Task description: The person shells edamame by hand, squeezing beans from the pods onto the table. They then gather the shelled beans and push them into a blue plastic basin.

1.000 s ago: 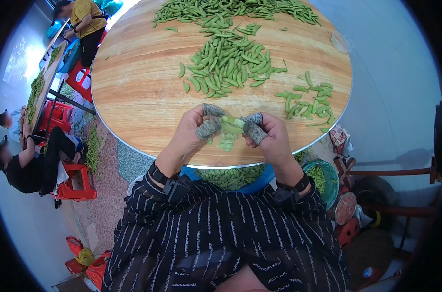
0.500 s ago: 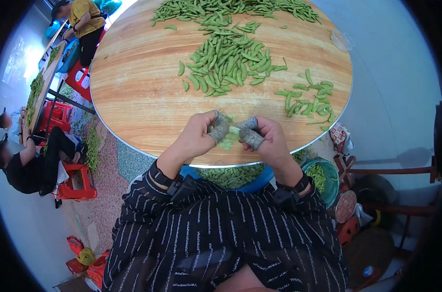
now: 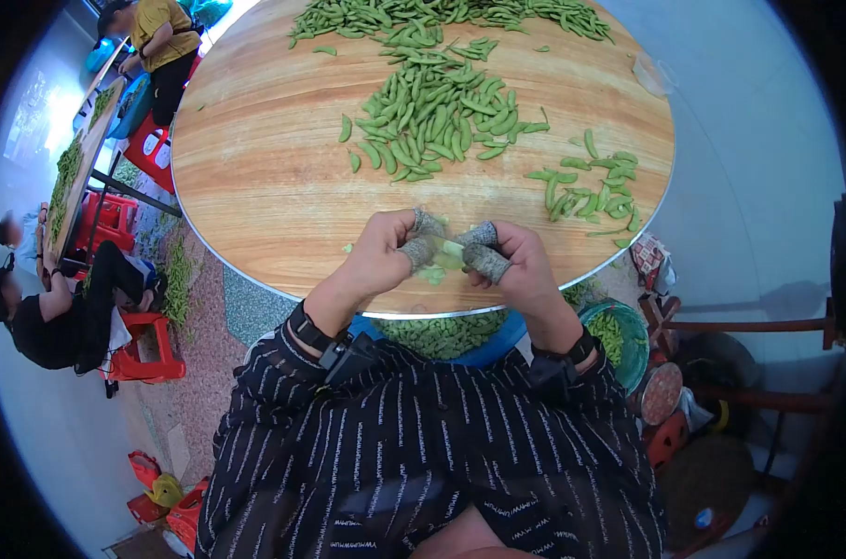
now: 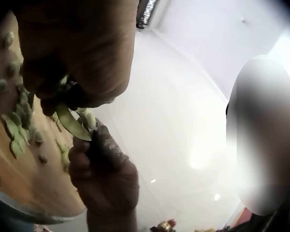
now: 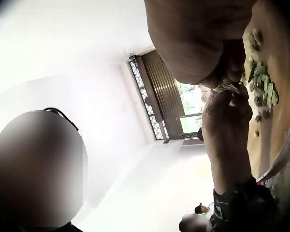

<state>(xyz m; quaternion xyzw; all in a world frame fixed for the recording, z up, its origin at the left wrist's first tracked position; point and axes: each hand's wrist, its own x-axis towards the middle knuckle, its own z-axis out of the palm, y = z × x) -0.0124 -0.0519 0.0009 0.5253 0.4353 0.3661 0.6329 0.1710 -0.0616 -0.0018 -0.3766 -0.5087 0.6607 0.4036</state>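
Observation:
Over the near edge of the round table, both hands meet around a pale green edamame pod (image 3: 454, 249). My left hand (image 3: 386, 253) pinches its left end between thumb and forefinger, both wearing grey fabric finger covers. On the other side, my right hand (image 3: 521, 259) grips the pod with similarly covered fingertips. The curved pod (image 4: 73, 124) shows between the two hands in the left wrist view; fingers largely hide it in the right wrist view. Just below the fingers, a few loose green beans (image 3: 431, 275) lie on the wood.
A heap of whole pods (image 3: 432, 116) spreads across the table (image 3: 255, 158), with a smaller group of pods (image 3: 595, 191) at right. Below the edge stand a blue basin (image 3: 511, 337) of beans and a green basket (image 3: 634, 345). Other people sit at a table on the left.
My left hand has shifted slightly right and turned in toward the right hand. The pod, broadly visible a second ago, is now mostly covered by fingers. The right hand has barely moved.

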